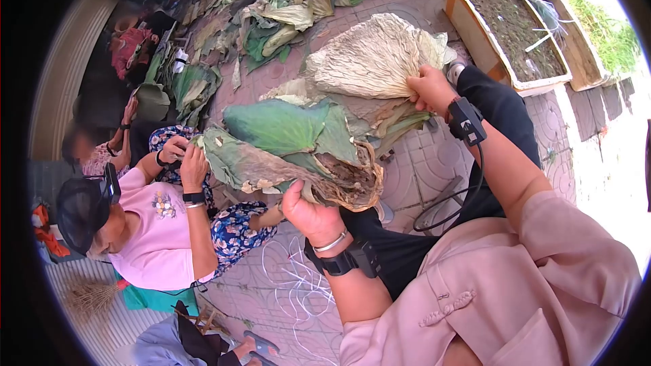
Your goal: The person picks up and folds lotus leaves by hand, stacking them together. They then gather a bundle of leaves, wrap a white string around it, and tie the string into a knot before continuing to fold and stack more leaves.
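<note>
My left hand (313, 215) grips the near edge of a bundle of large leaves (271, 125), partly green and partly brown and crumpled, with the thumb showing and the other fingers mostly hidden. To the upper right, my right hand (430, 89) is closed on the gathered end of a broad, pale, wrinkled dried leaf (369, 54). That dried leaf fans out to the left of my right hand, beyond the green bundle. Brownish leaf pieces (400, 122) hang below my right hand.
A co-worker in a pink shirt (159, 234) sits at the left, both hands near the bundle's far left edge. Another person sits behind. Leaves (271, 20) cover the paving at the top. Soil-filled planters (505, 34) stand upper right; white cord (295, 278) lies below.
</note>
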Motion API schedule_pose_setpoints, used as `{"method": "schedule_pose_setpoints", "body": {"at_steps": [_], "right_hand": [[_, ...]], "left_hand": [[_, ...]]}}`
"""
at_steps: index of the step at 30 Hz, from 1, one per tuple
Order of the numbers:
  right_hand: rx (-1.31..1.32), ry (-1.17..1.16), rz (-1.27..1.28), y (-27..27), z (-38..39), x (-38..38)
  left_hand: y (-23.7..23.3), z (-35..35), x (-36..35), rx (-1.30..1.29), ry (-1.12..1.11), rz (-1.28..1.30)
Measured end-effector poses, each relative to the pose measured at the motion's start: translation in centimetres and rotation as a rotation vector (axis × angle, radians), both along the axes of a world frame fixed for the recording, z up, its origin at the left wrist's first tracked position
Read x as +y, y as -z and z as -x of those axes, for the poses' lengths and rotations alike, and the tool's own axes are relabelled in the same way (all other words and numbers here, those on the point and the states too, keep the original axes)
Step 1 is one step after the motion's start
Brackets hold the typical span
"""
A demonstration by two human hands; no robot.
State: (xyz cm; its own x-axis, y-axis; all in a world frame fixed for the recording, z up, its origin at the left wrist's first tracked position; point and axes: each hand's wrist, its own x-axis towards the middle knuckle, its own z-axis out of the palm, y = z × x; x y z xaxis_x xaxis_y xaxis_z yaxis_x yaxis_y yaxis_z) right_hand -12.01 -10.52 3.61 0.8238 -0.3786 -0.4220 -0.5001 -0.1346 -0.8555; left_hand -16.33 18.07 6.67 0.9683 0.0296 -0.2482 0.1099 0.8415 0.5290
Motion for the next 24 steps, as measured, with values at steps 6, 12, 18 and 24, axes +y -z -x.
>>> {"method": "schedule_pose_setpoints", "body": {"at_steps": [6, 12, 18, 24], "right_hand": [[-0.527, -0.027, 0.921, 2.0, 0.3, 0.3], [-0.579, -0.540, 0.975, 2.4, -2.5, 4.5], [-0.454, -0.323, 0.852, 6.2, -5.3, 3.7], [-0.454, -0.370, 0.242, 1.5, -3.3, 3.5]], "left_hand": [[0.0, 0.2, 0.2, -0.010, -0.008, -0.004], [-0.4, 0.3, -0.2, 0.008, -0.011, -0.036], [-0.5, 0.3, -0.1, 0.007, -0.009, -0.018], [-0.4, 0.0, -0.2, -0.002, -0.043, -0.035]]}}
